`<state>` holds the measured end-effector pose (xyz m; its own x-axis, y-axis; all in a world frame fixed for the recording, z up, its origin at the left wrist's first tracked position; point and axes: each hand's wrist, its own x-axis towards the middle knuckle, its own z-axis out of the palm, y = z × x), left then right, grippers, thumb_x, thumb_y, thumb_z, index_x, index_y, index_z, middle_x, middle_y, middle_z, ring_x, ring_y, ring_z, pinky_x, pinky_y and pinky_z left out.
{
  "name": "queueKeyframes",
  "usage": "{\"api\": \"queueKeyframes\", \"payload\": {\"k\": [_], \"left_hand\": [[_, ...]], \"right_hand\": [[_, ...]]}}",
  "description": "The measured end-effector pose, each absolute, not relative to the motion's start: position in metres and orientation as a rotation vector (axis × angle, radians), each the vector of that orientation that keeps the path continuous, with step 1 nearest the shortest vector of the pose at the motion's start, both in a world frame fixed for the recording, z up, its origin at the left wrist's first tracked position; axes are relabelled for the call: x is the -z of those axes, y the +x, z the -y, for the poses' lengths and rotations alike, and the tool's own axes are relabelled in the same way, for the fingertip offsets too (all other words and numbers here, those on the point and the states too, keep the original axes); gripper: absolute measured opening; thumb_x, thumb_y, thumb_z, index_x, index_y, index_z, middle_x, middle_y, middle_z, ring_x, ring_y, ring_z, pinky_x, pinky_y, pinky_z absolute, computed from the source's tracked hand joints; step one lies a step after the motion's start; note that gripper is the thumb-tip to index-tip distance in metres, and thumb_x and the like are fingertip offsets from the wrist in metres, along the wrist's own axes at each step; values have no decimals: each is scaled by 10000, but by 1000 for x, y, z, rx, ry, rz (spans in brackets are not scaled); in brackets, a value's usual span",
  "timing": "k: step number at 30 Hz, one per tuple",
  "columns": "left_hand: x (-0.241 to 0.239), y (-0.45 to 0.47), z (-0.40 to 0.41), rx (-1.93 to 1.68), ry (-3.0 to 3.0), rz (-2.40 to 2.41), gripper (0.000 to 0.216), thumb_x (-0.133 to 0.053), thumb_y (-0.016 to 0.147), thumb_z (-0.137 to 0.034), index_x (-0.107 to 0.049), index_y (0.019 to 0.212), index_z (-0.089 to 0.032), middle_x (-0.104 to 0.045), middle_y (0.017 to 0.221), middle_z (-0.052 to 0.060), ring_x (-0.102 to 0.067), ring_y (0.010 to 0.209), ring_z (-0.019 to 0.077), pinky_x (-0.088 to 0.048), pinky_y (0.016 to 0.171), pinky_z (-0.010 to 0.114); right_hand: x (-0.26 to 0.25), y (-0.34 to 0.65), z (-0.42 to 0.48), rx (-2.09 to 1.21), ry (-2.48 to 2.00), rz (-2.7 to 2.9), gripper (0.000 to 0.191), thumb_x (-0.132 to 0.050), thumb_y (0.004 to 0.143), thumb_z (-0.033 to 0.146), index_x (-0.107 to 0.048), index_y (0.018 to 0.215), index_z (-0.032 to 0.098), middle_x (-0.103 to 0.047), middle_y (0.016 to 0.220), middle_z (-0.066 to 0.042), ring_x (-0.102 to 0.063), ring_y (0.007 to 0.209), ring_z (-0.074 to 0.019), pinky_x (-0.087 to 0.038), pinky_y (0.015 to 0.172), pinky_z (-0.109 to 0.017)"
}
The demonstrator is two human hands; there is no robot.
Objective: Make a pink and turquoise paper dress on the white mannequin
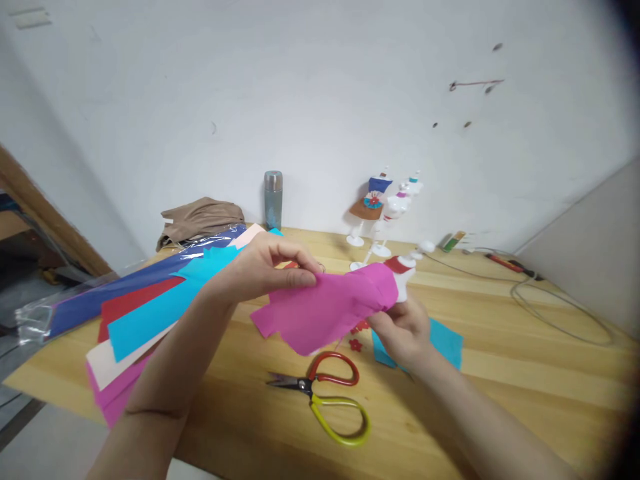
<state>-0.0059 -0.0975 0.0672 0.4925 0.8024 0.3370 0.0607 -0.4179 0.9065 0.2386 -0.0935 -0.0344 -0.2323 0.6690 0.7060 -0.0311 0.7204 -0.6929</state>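
A small white dress form [404,283] with a red band at its neck lies tilted sideways in the air, wrapped in magenta fabric [325,310]. My right hand [404,330] is closed around the dress form's upper part, near the top edge of the cloth. Between thumb and fingers, my left hand [273,267] pinches the upper edge of the magenta fabric. Below them, scissors [305,385] with one red and one yellow handle rest on the table, blades parted. Small red flower pieces [355,345] and a blue sheet [447,341] lie by my right hand.
Coloured sheets [145,333] and a plastic-wrapped blue roll [135,287] lie at the left. Behind stand a flask [273,200], brown cloth [203,217] and several mini dress forms [373,200]. A cable [530,307] loops at the right, near a green tube [453,241].
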Motion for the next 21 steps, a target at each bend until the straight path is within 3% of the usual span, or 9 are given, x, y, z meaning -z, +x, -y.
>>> {"api": "queueKeyframes", "payload": {"k": [8, 12, 16, 21], "left_hand": [[-48, 12, 87, -961, 1434, -588, 329, -909, 702, -405, -716, 770, -147, -687, 774, 30, -627, 700, 121, -490, 612, 216], [-39, 21, 81, -959, 1392, -579, 388, -902, 711, -466, -700, 780, -142, -695, 780, 39, -629, 673, 115, -488, 591, 208], [-35, 27, 81, -1002, 1410, -573, 375, -906, 712, -458, -715, 788, -144, -716, 815, 50, -647, 710, 122, -504, 635, 222], [-37, 35, 85, -1097, 1446, -585, 431, -917, 671, -512, -719, 766, -141, -710, 784, 42, -639, 705, 125, -504, 651, 234]], "right_hand": [[45, 240, 82, -985, -528, 1611, 371, -701, 893, 580, -715, 1097, 271, -762, 868, -45, -759, 930, -254, -634, 828, -411], [48, 239, 80, -1003, -518, 1651, 430, -661, 898, 639, -695, 1162, 301, -777, 922, -46, -765, 943, -249, -635, 859, -433], [50, 240, 79, -1034, -515, 1649, 420, -667, 901, 622, -697, 1172, 302, -788, 1011, -58, -756, 1039, -260, -615, 940, -456], [50, 239, 79, -1056, -538, 1669, 362, -704, 887, 581, -721, 1079, 275, -788, 1009, -61, -757, 1007, -254, -623, 913, -433]]}}
